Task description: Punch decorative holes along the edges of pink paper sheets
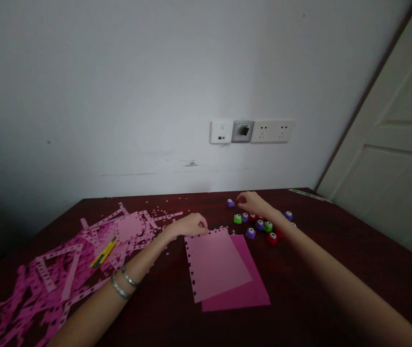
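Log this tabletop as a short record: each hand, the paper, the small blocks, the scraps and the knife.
Left hand: at the top edge of a light pink paper sheet; grip unclear
Right hand: just right of a small purple block with an eye-like top
Paper: light sheet, holes along its left edge, overlapping darker magenta paper
Other blocks: purple, green and red, clustered
Scraps: heaped pink paper strips, left side
Knife: yellow-and-black utility knife, on the scraps
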{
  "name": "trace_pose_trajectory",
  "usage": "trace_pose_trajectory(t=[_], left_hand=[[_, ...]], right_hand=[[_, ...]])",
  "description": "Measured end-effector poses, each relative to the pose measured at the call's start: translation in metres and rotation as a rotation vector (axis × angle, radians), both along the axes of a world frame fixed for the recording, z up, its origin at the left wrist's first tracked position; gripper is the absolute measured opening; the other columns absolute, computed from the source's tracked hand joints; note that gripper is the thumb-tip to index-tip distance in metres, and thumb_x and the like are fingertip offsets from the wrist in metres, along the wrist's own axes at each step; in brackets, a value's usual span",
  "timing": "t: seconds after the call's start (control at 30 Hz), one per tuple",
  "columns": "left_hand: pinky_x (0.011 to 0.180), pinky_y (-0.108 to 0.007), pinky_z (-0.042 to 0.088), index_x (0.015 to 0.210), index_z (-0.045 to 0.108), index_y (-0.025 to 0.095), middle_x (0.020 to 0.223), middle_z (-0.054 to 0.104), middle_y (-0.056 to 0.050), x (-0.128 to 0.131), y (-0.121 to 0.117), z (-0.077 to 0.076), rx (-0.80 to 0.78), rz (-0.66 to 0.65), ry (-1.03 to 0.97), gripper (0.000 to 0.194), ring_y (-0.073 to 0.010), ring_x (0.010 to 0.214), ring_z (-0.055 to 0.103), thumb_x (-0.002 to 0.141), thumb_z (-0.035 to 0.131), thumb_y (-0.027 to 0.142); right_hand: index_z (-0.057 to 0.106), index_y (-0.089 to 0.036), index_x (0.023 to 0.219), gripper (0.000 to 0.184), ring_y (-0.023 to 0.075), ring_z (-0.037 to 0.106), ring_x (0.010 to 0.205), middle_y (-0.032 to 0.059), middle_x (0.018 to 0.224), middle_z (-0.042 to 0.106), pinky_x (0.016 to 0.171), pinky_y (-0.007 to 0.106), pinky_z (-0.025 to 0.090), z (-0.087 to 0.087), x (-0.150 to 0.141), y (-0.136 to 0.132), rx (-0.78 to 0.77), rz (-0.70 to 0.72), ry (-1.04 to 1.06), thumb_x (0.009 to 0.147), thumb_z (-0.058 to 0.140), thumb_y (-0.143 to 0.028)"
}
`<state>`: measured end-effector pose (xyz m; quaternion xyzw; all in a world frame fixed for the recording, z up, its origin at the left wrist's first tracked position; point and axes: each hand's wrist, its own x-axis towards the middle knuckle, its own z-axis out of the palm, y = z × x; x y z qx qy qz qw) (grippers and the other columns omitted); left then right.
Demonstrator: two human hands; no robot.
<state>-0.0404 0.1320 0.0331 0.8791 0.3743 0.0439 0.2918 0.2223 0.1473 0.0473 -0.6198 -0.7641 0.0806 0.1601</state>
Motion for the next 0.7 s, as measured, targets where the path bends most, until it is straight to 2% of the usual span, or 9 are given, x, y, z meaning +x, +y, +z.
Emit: trace_pose_trajectory(t=[0.13, 0.3, 0.5, 0.6, 0.7], left_hand=[[0.062, -0.024, 0.038, 0.088, 0.067, 0.012, 0.082, 0.067, -0.007, 0.001, -0.004, 0.007, 0.169, -0.020, -0.031, 0.028, -0.0139, 0.069, 0.055, 0.073, 0.051, 0.030], [0.065, -0.024, 0.039, 0.089, 0.066, 0.013, 0.085, 0.067, -0.007, -0.004, 0.001, 0.008, 0.163, -0.034, -0.061, 0.027, -0.0136, 0.071, 0.057, 0.076, 0.051, 0.031], [0.065, -0.024, 0.040, 0.088, 0.066, 0.013, 0.086, 0.067, -0.007, -0.009, 0.008, 0.005, 0.117, -0.036, -0.105, 0.025, -0.0129, 0.072, 0.058, 0.077, 0.050, 0.028], [0.065, -0.024, 0.040, 0.088, 0.067, 0.013, 0.085, 0.068, -0.007, -0.012, 0.011, 0.006, 0.114, -0.033, -0.111, 0.025, -0.0130, 0.072, 0.058, 0.076, 0.050, 0.027], [0.067, -0.023, 0.040, 0.086, 0.067, 0.013, 0.085, 0.068, -0.007, -0.015, 0.014, 0.009, 0.118, -0.039, -0.115, 0.024, -0.0130, 0.073, 0.058, 0.076, 0.049, 0.026]], right_hand=[[0.067, -0.013, 0.081, 0.027, 0.0180, 0.062, 0.073, 0.0094, 0.081, 0.069, 0.061, 0.022, 0.041, -0.013, -0.006, 0.030, -0.122, -0.050, -0.033, 0.071, 0.061, -0.037], [0.065, -0.012, 0.085, 0.044, 0.0223, 0.062, 0.078, 0.0149, 0.090, 0.067, 0.061, 0.025, 0.042, -0.032, -0.014, 0.050, -0.111, -0.160, -0.099, 0.065, 0.064, -0.051], [0.066, -0.010, 0.084, 0.037, 0.0244, 0.063, 0.079, 0.0176, 0.088, 0.066, 0.062, 0.027, 0.043, -0.040, -0.016, 0.056, -0.095, -0.168, -0.100, 0.070, 0.060, -0.043], [0.067, -0.010, 0.084, 0.030, 0.0224, 0.062, 0.079, 0.0150, 0.086, 0.067, 0.064, 0.026, 0.043, -0.037, -0.016, 0.053, -0.097, -0.089, -0.077, 0.070, 0.060, -0.035], [0.067, -0.013, 0.088, 0.026, 0.0175, 0.062, 0.079, 0.0085, 0.088, 0.068, 0.066, 0.022, 0.043, -0.030, -0.019, 0.044, -0.114, 0.045, -0.042, 0.068, 0.062, -0.029]])
